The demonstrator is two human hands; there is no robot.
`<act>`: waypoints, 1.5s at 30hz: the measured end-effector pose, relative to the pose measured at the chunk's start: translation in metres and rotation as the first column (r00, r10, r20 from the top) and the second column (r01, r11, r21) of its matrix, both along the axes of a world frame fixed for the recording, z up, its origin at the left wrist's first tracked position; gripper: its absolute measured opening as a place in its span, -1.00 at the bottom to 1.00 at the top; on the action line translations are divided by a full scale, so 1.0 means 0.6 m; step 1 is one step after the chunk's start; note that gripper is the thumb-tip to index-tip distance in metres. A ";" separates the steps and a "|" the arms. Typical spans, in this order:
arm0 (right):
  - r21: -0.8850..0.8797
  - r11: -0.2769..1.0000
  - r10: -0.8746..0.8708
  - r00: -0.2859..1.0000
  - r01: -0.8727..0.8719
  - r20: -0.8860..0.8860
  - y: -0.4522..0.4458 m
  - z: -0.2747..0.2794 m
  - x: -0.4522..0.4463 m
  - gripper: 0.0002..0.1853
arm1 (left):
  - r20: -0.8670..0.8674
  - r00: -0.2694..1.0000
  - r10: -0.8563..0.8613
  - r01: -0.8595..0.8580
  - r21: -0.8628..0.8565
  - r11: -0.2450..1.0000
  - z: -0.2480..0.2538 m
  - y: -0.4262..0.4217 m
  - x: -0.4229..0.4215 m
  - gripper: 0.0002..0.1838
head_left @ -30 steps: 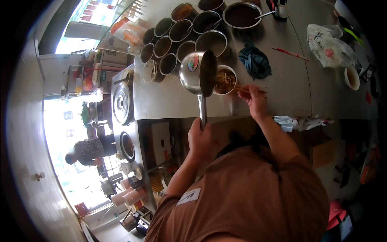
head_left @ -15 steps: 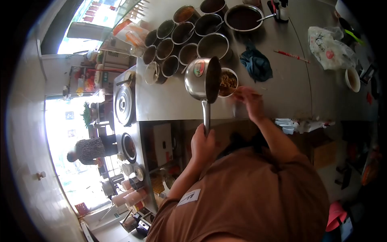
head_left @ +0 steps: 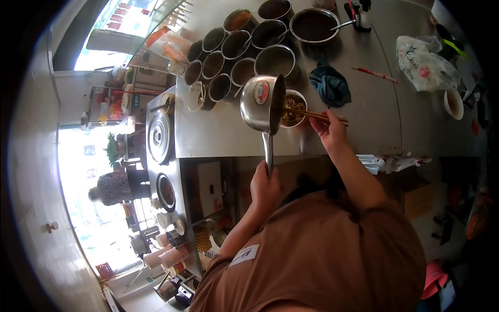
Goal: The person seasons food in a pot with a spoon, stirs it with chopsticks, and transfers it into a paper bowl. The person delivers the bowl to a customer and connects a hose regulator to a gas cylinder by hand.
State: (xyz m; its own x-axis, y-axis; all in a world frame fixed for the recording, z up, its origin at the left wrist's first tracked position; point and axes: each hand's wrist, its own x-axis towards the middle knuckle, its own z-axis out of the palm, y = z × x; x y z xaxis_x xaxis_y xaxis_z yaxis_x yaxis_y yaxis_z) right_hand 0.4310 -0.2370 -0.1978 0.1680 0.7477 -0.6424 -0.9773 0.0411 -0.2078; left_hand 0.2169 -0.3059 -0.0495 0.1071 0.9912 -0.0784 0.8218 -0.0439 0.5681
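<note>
My left hand (head_left: 266, 188) is closed round the handle of a steel saucepan (head_left: 255, 106), which is tipped on its side with its mouth facing right. A white bowl (head_left: 303, 96) of brownish chopped food stands right beside the pan's rim. My right hand (head_left: 331, 130) grips wooden chopsticks (head_left: 312, 114), whose tips reach left over the bowl to the pan's mouth. The pan's inside is mostly hidden from me. A crumpled dark teal cloth (head_left: 330, 86) lies just beyond my right hand.
Several steel pots (head_left: 274, 61) of sauces and seasonings crowd the steel counter (head_left: 228, 132). A wide basin (head_left: 313, 26) of dark liquid holds a spoon. To the right lie a red pencil-like stick (head_left: 375, 75) and a plastic bag (head_left: 423, 65). Another person (head_left: 115, 188) stands by the window.
My right hand has shifted slightly right and lower, and the chopsticks show clearly now. The saucepan has turned a little in my left hand.
</note>
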 end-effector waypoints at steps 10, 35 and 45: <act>0.328 0.939 -0.002 0.951 -0.104 0.308 -0.046 0.012 -0.008 -0.70 | 0.001 0.997 0.073 -0.072 -0.135 0.988 0.015 0.022 0.004 -0.67; 0.292 0.944 -0.096 0.724 -0.151 0.683 -0.069 0.114 0.016 -0.70 | 0.227 0.946 0.231 -0.172 -0.253 0.952 0.033 0.017 0.005 -0.72; 0.537 0.764 -0.376 0.430 -0.358 0.821 -0.006 0.214 -0.098 -0.80 | 0.617 0.690 0.379 -0.015 -0.510 0.860 -0.048 0.028 -0.096 -0.77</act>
State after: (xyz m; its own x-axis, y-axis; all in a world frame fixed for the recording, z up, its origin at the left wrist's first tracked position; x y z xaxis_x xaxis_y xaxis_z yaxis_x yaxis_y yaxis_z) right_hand 0.3724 -0.2405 -0.0695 0.3373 0.8452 0.4145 -0.2632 0.5074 -0.8205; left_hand 0.1594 -0.2889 -0.0785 0.1155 0.8660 -0.4866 0.1561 0.4680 0.8698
